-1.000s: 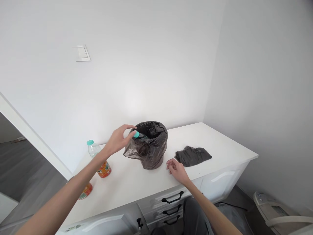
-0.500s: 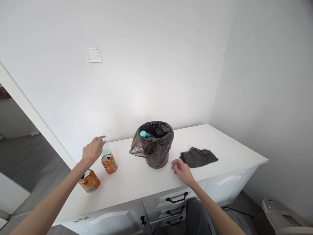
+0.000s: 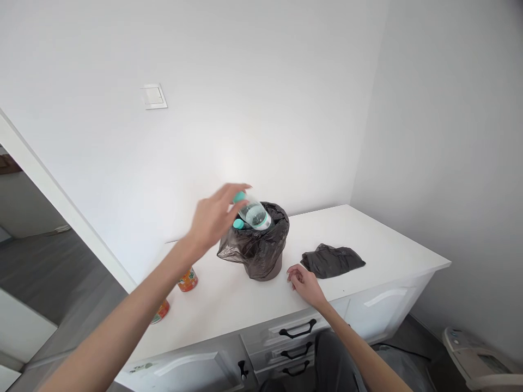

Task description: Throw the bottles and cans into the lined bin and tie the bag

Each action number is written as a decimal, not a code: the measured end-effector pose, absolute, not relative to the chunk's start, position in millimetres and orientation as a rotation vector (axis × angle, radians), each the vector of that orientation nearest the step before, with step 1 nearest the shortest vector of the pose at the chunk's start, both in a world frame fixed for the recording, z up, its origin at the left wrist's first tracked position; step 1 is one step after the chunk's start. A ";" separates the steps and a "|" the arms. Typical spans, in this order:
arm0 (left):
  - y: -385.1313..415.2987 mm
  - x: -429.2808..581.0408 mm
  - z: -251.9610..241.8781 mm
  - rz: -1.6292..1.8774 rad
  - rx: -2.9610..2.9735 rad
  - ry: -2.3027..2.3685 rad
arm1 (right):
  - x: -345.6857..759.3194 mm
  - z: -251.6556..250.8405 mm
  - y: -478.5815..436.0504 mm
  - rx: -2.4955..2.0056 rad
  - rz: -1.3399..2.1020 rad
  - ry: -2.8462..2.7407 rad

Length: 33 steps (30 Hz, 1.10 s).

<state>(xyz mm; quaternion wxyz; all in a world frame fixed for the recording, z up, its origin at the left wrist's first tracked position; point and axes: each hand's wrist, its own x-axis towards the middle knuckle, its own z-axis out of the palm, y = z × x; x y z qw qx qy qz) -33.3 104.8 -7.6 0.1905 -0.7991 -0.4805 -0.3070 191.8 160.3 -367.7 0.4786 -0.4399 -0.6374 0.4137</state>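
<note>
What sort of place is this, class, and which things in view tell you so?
Probably a room in a home, though an office is possible: a white cabinet with black drawer handles stands by a plain wall, which carries a light switch.

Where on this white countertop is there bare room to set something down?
The countertop is bare right of the folded black bag, and in front of the lined bin, between the orange cans and the right hand. The bin's mouth is crowded: the left hand holds a bottle there, beside another teal cap.
</note>
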 end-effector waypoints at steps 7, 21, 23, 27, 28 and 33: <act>156.2 -16.8 -67.2 -0.584 -2.669 -1.316 | 191.3 -365.2 162.7 -1.051 1.018 -1.553; 136.8 -131.3 -99.6 -1.017 -2.180 -1.802 | 189.8 -351.2 154.5 -1.064 1.053 -1.517; 121.8 -141.3 -111.2 -0.954 -2.226 -1.798 | 187.7 -344.4 155.1 -1.031 1.139 -1.444; 98.4 -145.4 -132.7 -0.817 -2.326 -1.774 | 180.7 -301.2 161.2 -0.852 1.431 -1.150; 95.2 -144.8 -136.2 -0.799 -2.342 -1.786 | 178.7 -284.7 163.7 -0.791 1.483 -1.072; 90.5 -139.4 -147.7 -0.779 -2.432 -1.760 | 174.0 -209.1 172.0 -0.647 1.615 -0.778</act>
